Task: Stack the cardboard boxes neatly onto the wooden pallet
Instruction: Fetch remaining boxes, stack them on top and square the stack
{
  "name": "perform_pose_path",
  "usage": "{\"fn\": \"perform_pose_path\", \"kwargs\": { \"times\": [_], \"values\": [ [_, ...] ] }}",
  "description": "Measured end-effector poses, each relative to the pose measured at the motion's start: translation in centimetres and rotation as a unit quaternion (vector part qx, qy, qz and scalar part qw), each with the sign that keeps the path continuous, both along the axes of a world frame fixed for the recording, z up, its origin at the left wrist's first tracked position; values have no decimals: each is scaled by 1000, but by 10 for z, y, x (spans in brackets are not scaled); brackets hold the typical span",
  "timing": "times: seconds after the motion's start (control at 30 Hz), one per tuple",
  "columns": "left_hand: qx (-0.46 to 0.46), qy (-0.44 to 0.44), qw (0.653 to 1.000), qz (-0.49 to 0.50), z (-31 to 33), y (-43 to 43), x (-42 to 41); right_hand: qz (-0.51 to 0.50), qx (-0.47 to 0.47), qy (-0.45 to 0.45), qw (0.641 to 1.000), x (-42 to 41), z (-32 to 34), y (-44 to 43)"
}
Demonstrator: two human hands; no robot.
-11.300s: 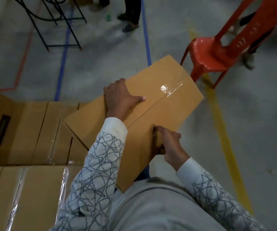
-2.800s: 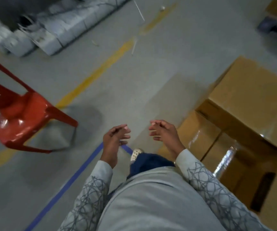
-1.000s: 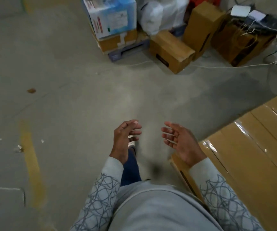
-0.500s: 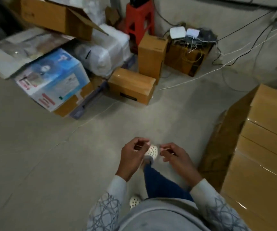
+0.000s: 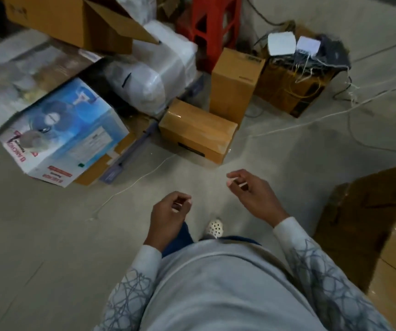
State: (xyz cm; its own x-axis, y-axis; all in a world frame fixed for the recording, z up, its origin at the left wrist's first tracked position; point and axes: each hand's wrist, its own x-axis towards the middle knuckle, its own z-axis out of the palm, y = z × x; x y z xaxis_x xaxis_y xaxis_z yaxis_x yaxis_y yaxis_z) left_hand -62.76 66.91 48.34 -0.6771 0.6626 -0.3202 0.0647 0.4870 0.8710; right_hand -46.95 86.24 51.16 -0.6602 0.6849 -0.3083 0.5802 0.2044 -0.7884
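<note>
Head view looks down on a grey concrete floor, with both hands held out in front of a grey-clad body. The left hand hangs with fingers loosely curled, its grip narrow and holding nothing. The right hand reaches further forward with fingers half bent, its grip wider and likewise holding nothing. Between them a white perforated shoe shows only its toe.

Ahead of the hands and well apart from them, a taped brown cardboard box lies flat on the floor. Just behind it a tall brown cardboard box stands on end; whether the two touch cannot be told. At the right edge a stack of brown cardboard boxes is cut off by the frame. Its near side is in deep shadow and its foot is hidden behind the patterned right sleeve.

To the left a blue-and-white printed carton sits tilted, its lettering too blurred to read, beside a white plastic-wrapped bundle. A red plastic stool is cropped at the top. A thin white cable trails over the floor.
</note>
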Motion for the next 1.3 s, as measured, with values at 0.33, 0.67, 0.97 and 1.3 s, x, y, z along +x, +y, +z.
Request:
{"fn": "perform_pose_path", "kwargs": {
  "times": [0.33,0.67,0.97,1.3],
  "values": [
    [-42,-8,992,-122,-25,160,-164,164,-75,-63,982,-151,-28,119],
    [57,31,952,-300,25,373,-344,-43,2,54,998,-280,2,260],
    [9,-56,953,-296,-1,510,-330,-195,-126,113,966,-276,-22,370],
    [-21,-133,976,-172,-13,684,-287,-163,-115,83,976,-264,-35,594]
  ]
}}
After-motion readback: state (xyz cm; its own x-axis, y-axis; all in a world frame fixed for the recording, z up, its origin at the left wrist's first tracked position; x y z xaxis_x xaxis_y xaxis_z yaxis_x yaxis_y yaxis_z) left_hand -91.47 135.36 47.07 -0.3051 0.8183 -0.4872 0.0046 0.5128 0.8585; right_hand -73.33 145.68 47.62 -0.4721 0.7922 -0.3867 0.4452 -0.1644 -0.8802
